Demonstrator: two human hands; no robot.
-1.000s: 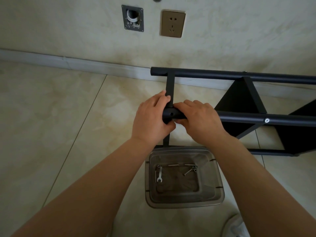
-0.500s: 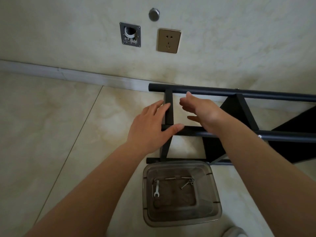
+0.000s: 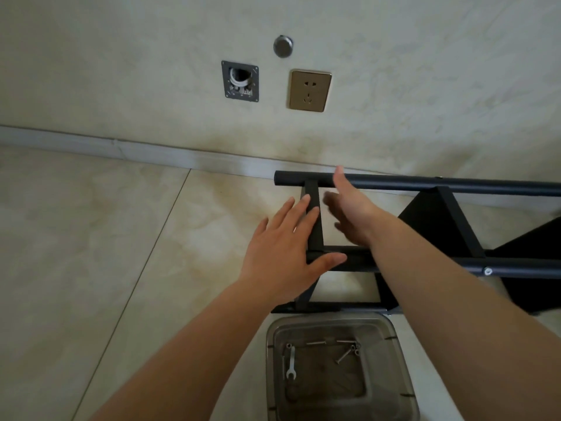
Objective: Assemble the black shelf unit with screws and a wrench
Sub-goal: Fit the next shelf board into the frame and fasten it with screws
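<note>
- The black shelf unit (image 3: 455,262) lies on its side on the tiled floor (image 3: 91,253), close to the wall (image 3: 425,86), its round tubes running off to the right.
- The left hand (image 3: 285,253) is spread flat, fingers straight, over the flat crossbar (image 3: 314,220) at the unit's left end; its thumb lies across the middle tube (image 3: 516,267). Whether the palm presses the frame or hangs just above it cannot be told. It grips nothing.
- The right hand (image 3: 352,208) is open too, fingers extended and blurred, between the far tube (image 3: 455,186) and the middle one, just right of the crossbar; it holds nothing, and contact with the far tube is unclear.
- A clear plastic container (image 3: 403,390) stands on the floor just below the unit's lowest tube, between the two forearms.
- Inside it lie a small silver wrench (image 3: 290,363) at the left and several screws (image 3: 346,350) toward the far side, well apart from both hands.
- On the wall above are a brass-coloured socket (image 3: 309,91) and an open wall box (image 3: 240,81).
</note>
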